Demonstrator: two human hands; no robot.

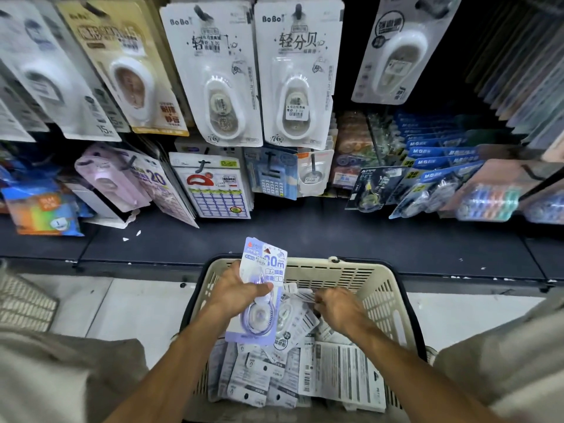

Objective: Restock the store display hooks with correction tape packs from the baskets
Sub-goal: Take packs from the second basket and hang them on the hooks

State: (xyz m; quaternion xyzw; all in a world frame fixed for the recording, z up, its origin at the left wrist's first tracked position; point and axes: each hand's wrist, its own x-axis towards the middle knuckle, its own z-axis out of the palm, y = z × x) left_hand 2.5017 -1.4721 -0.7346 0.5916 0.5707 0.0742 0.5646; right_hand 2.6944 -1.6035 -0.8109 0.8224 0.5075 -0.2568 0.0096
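- Cream slotted plastic forms the basket (360,276), the only container fully in the head view; it sits on the pale floor tiles just in front of the dark shelf base.
- Loose packs (338,374) lie in a heap inside it, mostly back side up: flat white card with barcodes and round hang holes.
- Left hand (236,290) holds one pack (259,288) upright above the heap, thumb pressed across the front, the other fingers curled behind the card.
- That pack is glossy lilac card with a clear moulded blister over an oval dispenser; a punched hole shows near its top edge.
- Right hand (334,303) reaches into the basket, fingers curled downward onto a pack in the heap; whether it pinches one or only touches cannot be told.
- Judged step: gathering stock from the basket, no pack yet carried up to the display.
- Next move, as judged: lift the held pack, find the row of like goods, and thread its hole over a hook (297,10); the stiff card should slide on readily, the blister adding bulk.
- The hooks above carry white blister packs hanging in dense rows; lower rows hold mixed stationery.
- No matching lilac row is clearly identifiable; the left side is blurred.
- A second slotted basket (24,303) shows at the left edge.
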